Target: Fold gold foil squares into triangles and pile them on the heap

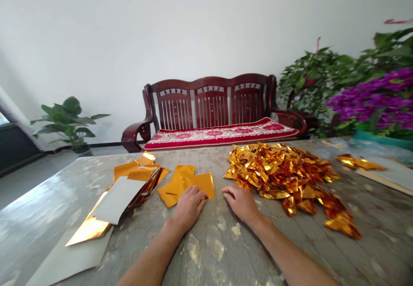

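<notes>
My left hand (189,205) rests on the near edge of a few overlapping gold foil paper sheets (185,178), its fingers bent and closed on the top one. Some of those fingertips are hard to make out. My right hand (241,203) lies on the table with its fingers curled in and the thumb against them; nothing shows in it. Just beyond and to the right of it spreads a large heap of folded gold foil paper pieces (280,170). Left of my left hand, a loose stack of gold foil sheets (137,174) lies fanned out, with a pale sheet (121,198) on top.
Under everything is a grey patterned table (209,251). A large pale sheet (75,249) lies at the near left. At the right are card sheets (392,176), clear plastic and purple flowers (377,96). A dark red wooden bench (211,99) stands behind the table, between green plants.
</notes>
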Available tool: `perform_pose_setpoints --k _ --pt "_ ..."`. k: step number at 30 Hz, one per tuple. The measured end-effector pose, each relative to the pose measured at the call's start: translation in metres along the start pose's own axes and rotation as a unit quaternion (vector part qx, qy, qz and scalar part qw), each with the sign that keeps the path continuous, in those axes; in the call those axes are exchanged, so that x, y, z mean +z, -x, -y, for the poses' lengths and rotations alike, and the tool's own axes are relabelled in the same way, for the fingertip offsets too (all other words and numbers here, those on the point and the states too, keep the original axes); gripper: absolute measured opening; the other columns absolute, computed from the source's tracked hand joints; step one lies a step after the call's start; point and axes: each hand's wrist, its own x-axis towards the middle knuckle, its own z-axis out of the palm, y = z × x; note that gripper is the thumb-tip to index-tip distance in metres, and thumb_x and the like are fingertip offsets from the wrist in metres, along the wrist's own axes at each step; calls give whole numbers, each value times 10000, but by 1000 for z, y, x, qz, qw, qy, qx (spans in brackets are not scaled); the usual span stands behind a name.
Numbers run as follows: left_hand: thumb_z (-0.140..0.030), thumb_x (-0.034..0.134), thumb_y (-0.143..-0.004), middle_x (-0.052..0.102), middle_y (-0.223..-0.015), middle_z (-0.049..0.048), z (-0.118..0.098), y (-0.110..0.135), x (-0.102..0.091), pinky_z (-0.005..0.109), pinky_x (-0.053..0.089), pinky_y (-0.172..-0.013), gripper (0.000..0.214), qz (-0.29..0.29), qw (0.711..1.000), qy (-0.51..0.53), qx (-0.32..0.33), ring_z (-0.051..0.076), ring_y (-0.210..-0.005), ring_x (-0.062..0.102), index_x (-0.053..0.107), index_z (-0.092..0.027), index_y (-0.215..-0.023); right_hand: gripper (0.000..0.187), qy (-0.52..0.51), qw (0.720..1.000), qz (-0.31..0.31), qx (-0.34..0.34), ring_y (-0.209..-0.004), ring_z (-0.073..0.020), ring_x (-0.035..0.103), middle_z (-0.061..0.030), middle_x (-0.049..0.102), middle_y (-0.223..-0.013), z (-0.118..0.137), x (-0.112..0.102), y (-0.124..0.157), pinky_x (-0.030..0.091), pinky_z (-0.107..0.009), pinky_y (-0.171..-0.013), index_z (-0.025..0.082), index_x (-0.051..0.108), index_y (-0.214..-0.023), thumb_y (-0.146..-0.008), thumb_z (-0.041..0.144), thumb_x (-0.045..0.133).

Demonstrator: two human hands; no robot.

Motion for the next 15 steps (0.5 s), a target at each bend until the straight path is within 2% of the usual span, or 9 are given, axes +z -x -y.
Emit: perform_pose_setpoints --k 4,6,8,12,15 --pt "-264 493 -969 660 -952 28 -10 2 2 284 436 -826 198 21 996 47 77 181 -927 581 690 -243 -967 287 12 999 -3 30 -945 -198 686 -33 753 -1008 5 0 -1 468 -290 -809 233 690 -1112 -896 235 501" --pt "-264 488 -973 669 -942 23 -13 3 3 278 432 -815 203 23 993 59 99 176 -917 584 691 -249 -965 357 19 998 -8 57 -923 -203 689 -33 752 -984 8 0 -1 474 -296 -797 225 635 -1226 -902 230 487" --pt "-250 490 -970 674 -929 18 -15 3 3 276 429 -815 201 20 991 70 108 171 -908 589 691 -249 -953 391 29 998 -13 61 -954 -207 678 -42 738 -1013 8 0 -1 477 -300 -818 216 613 -1262 -897 195 472" --pt "-170 525 -931 677 -901 11 -13 3 5 270 425 -806 178 14 991 86 98 164 -895 599 688 -237 -901 455 55 998 -21 -1 -1103 -195 617 -63 666 -1179 4 -2 -1 462 -284 -915 227 670 -1186 -830 54 446" --pt "-118 527 -907 685 -899 6 -10 3 6 263 429 -814 199 11 990 104 92 159 -896 607 689 -233 -893 500 58 997 -9 -55 -1137 -186 594 -56 641 -1221 -3 -1 -2 456 -285 -950 247 690 -1173 -802 10 452"
